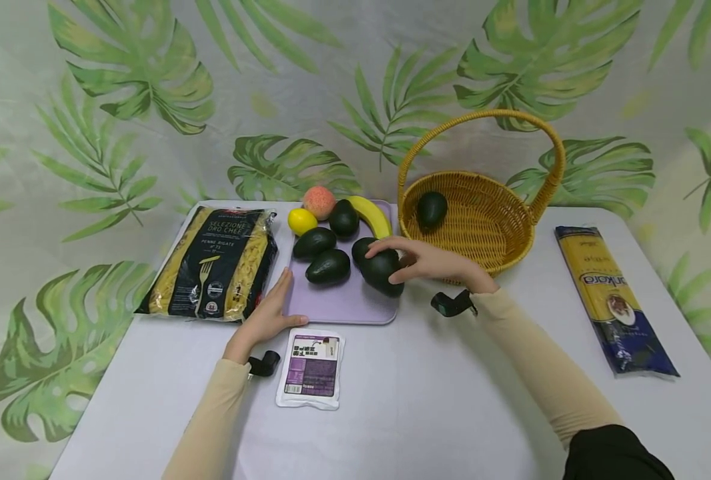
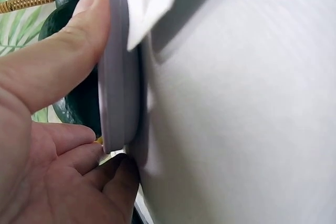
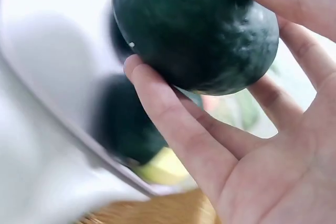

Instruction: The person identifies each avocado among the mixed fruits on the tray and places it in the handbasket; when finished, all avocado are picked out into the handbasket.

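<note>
My right hand (image 1: 421, 260) holds a dark green avocado (image 1: 382, 272) above the right side of a lilac tray (image 1: 343, 310). In the right wrist view the fingers and thumb curl round this avocado (image 3: 194, 30), and another avocado (image 3: 126, 121) lies below it. Several more avocados (image 1: 328, 267) lie on the tray with a banana (image 1: 372, 217), a yellow lemon (image 1: 302, 221) and a peach (image 1: 319, 202). At the tray's front left corner is my left hand (image 1: 268, 320), fingers extended along the side and thumb by the front edge. The left wrist view shows its thumb against the rim (image 2: 114, 93).
A wicker basket (image 1: 475, 247) with a tall handle stands right of the tray, one avocado (image 1: 432, 210) inside. A penne bag (image 1: 211, 263) lies at the left. A white and purple packet (image 1: 311, 369) is in front, and a long yellow-blue pasta pack (image 1: 613, 300) at the right.
</note>
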Available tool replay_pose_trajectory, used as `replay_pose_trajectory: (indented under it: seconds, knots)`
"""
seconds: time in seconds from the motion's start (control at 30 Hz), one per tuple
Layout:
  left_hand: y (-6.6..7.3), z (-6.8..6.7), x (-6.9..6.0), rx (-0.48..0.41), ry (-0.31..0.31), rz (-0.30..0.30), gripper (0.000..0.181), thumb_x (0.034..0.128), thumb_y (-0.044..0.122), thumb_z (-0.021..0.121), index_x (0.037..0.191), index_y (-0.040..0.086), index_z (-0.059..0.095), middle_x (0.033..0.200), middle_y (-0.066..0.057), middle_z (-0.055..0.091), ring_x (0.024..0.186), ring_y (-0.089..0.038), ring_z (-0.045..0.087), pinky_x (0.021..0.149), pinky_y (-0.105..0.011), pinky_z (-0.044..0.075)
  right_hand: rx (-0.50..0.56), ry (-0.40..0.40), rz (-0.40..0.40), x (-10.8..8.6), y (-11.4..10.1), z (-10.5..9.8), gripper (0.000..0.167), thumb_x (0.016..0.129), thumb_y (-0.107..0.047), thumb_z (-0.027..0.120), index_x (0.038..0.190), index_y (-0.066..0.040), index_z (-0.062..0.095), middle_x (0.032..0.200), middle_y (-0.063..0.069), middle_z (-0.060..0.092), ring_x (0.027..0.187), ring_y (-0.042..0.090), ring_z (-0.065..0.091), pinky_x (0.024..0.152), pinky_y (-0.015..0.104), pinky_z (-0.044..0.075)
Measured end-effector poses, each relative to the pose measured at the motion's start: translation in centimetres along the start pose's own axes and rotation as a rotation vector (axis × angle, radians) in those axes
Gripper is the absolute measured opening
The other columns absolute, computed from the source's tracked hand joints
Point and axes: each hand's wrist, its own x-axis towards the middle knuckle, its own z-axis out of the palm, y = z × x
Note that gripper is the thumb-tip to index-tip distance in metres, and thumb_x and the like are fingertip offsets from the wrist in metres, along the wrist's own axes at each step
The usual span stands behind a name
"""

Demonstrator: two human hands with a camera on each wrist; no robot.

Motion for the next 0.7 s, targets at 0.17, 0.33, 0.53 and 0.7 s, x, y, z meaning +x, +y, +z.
replay_pose_trajectory:
  seconds: [0.17, 0.33, 0.53, 0.7]
  knots:
    - [-0.1, 0.0, 0.0, 0.002, -0.004, 0.0, 0.098, 0.0836, 0.021, 0.075, 0.148, -0.012, 0.009, 0.155, -0.027, 0.0, 0.142, -0.039, 0.004, 0.114, -0.051, 0.009, 0.104, 0.124, 0.019, -2.3, -1.1, -3.1, 0.05, 0.091, -0.01, 0.065, 0.137, -0.015, 0.049, 0.145, 0.003, 0.036, 0.122, 0.028, 0.045, 0.096, 0.043, 0.044]
    - [0.0, 0.0, 0.0, 0.011, -0.001, -0.001, 0.097, 0.085, 0.024, 0.074, 0.148, -0.012, 0.008, 0.156, -0.027, -0.001, 0.143, -0.038, 0.004, 0.114, -0.051, 0.01, 0.16, 0.311, 0.072, -4.4, -0.7, -6.0, 0.051, 0.092, -0.007, 0.062, 0.14, -0.016, 0.046, 0.146, 0.003, 0.033, 0.113, 0.03, 0.052, 0.09, 0.036, 0.048]
    - [0.2, 0.3, 0.1, 0.028, 0.019, 0.014, 0.091, 0.0896, 0.022, 0.068, 0.146, -0.016, 0.007, 0.154, -0.031, -0.001, 0.142, -0.04, 0.002, 0.114, -0.051, 0.009, 0.173, 0.425, 0.144, -5.9, 0.3, -7.3, 0.053, 0.093, -0.01, 0.061, 0.142, -0.018, 0.043, 0.15, 0.0, 0.026, 0.113, 0.025, 0.051, 0.088, 0.035, 0.046]
    - [0.4, 0.3, 0.1, 0.019, 0.016, 0.011, 0.09, 0.0896, 0.018, 0.068, 0.145, -0.017, 0.007, 0.153, -0.032, -0.002, 0.142, -0.041, 0.002, 0.114, -0.051, 0.008, 0.208, 0.441, 0.152, -6.4, 0.9, -7.7, 0.053, 0.094, -0.01, 0.06, 0.143, -0.015, 0.042, 0.152, 0.0, 0.021, 0.115, 0.026, 0.049, 0.087, 0.033, 0.048]
